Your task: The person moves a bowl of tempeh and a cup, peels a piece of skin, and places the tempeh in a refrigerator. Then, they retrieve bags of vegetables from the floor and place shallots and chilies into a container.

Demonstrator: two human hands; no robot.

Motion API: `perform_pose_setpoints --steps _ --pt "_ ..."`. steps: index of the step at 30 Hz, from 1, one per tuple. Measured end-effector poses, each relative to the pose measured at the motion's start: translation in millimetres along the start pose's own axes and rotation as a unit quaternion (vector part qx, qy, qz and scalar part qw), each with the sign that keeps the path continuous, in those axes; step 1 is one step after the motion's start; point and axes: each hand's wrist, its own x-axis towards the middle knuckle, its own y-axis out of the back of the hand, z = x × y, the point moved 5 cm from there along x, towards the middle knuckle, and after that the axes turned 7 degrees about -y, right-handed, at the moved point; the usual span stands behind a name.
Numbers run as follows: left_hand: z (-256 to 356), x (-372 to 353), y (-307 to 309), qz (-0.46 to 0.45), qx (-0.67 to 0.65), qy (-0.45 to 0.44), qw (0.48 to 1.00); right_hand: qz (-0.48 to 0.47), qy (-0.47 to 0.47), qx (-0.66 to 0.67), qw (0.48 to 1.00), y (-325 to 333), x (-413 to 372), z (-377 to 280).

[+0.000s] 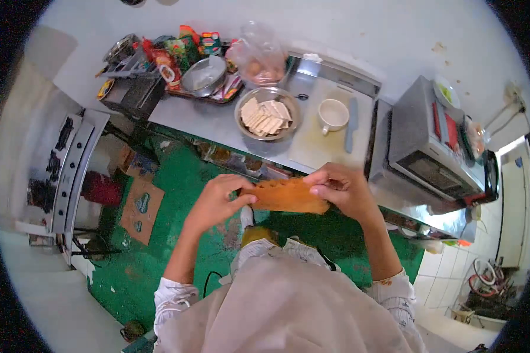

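My left hand (219, 201) pinches the left end of a thin, flat orange sheet (285, 196) with a dark, uneven upper edge; its exact kind I cannot make out. The other end is gripped between the thumb and fingers of my right hand (343, 193). Stretched between both hands, it is held above the floor in front of the counter. Beyond it, a steel bowl (241, 126) holds pale, flat rectangular pieces (266, 119). A white cup (333, 115) and a grey-blue knife (351, 125) lie on a white cutting board (312, 144).
A stove (76, 170) stands at left. On the counter's back left are a metal bowl (204, 77), packets and a clear plastic bag (259, 56). To the right stands a microwave (433, 170) with items on top. Flattened cardboard (141, 210) lies on the green floor.
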Motion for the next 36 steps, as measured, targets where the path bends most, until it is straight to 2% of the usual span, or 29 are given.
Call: perform_pose_setpoints --steps 2,3,4,5,7,10,12,14,16,18,21,22,24,26,28,29,31,32,34,36 --pt "0.6 -6.3 28.7 0.01 0.053 0.004 0.999 -0.022 -0.03 0.058 0.998 -23.2 22.1 -1.3" --pt "6.3 -7.0 44.9 0.021 0.147 -0.037 0.988 -0.03 0.016 0.037 0.999 -33.0 36.8 -1.7" --pt "11.8 -8.1 60.5 0.031 0.241 -0.076 0.967 -0.038 0.017 0.038 0.998 -40.9 50.8 -4.6" --pt "12.7 -8.1 77.2 0.034 0.244 -0.07 0.967 -0.022 0.035 0.009 0.999 -47.8 66.0 -9.8" --pt "12.9 -6.6 114.2 0.093 0.34 -0.098 0.931 -0.01 0.06 -0.019 0.998 -65.1 99.9 -18.4" --pt "-44.9 -1.6 157.1 0.123 0.287 -0.08 0.947 0.023 0.121 0.026 0.992 -91.5 161.3 -26.4" --pt "-86.0 8.8 175.7 0.151 0.26 -0.065 0.952 0.068 0.11 -0.049 0.99 -109.5 204.7 -24.8" --pt "-136.4 21.3 195.3 0.162 0.142 0.015 0.976 0.093 0.094 -0.085 0.988 -126.0 244.1 -31.0" --pt "-158.3 38.1 212.9 0.165 0.144 -0.008 0.976 0.136 0.092 -0.065 0.984 -135.2 275.1 -33.8" --pt "-167.5 50.4 233.8 0.26 0.12 -0.044 0.957 0.151 0.098 -0.074 0.981 -141.1 291.5 -41.9" --pt "-185.3 60.3 246.0 0.241 0.107 -0.065 0.962 0.191 0.135 -0.049 0.971 -145.2 295.3 -58.5" --pt "-196.2 59.5 247.5 0.236 0.101 -0.067 0.964 0.196 0.13 -0.051 0.971 -146.0 296.4 -55.0" --pt "-223.4 53.5 232.6 0.133 0.117 -0.085 0.981 0.16 0.188 -0.183 0.952 -156.2 293.4 -49.4" --pt "-245.2 43.7 215.0 0.118 0.095 -0.084 0.985 0.14 0.145 -0.194 0.96 -169.5 290.1 -20.2" --pt "-272.5 29.8 185.9 0.065 0.067 -0.038 0.995 0.101 0.057 -0.194 0.974 -188.9 286.3 19.7" --pt "-284.4 21.9 170.9 0.06 0.064 -0.037 0.995 0.102 0.052 -0.193 0.975 -197.6 282.3 36.3" --pt "-315.1 5.3 138.4 0.034 0.037 0.019 0.999 0.056 -0.009 -0.149 0.987 -217.9 277.5 76.7" --pt "-328.3 -2.2 126.6 0.029 0.034 0.02 0.999 0.056 -0.015 -0.147 0.987 -226.2 278.2 96.0" --pt "-357.6 -11.1 105.6 -0.016 -0.007 0.097 0.995 0.036 0.006 -0.213 0.976 -241.3 283.7 122.1" --pt "-377.0 -6.8 99.8 -0.013 -0.004 0.084 0.996 0.057 -0.011 -0.22 0.974 -241.8 296.9 137.9"
